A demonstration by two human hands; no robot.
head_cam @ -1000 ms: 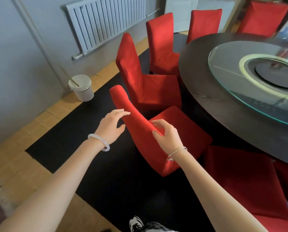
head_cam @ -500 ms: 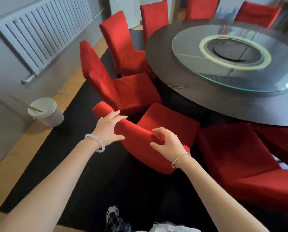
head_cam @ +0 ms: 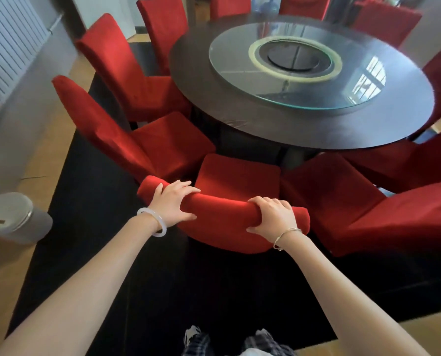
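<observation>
Hands clasp the rolled top of the backrest of a red chair (head_cam: 237, 176), one toward each end. The left hand (head_cam: 171, 204) lies over the left part of the top edge, fingers draped across the front and thumb hooked round the rear face, holding the padded roll; a white bangle (head_cam: 152, 222) sits on that wrist. The right hand (head_cam: 274, 217) grasps the right part the same way, fingers curled over the top and thumb pressed against the back, with a thin silver bracelet (head_cam: 286, 236) on its wrist. The red chair stands on a black rug (head_cam: 98, 201), its seat facing a round dark table (head_cam: 291, 129) and reaching close to the table's rim. It sits between two matching chairs, the left neighbour (head_cam: 147, 147) and the right neighbour (head_cam: 342, 201), both just beside it. A glass turntable (head_cam: 304, 93) rests on the tabletop. A grey lidded bin (head_cam: 11, 217) stands at the rug's left edge, and a white radiator (head_cam: 6, 39) hangs on the wall beyond it.
</observation>
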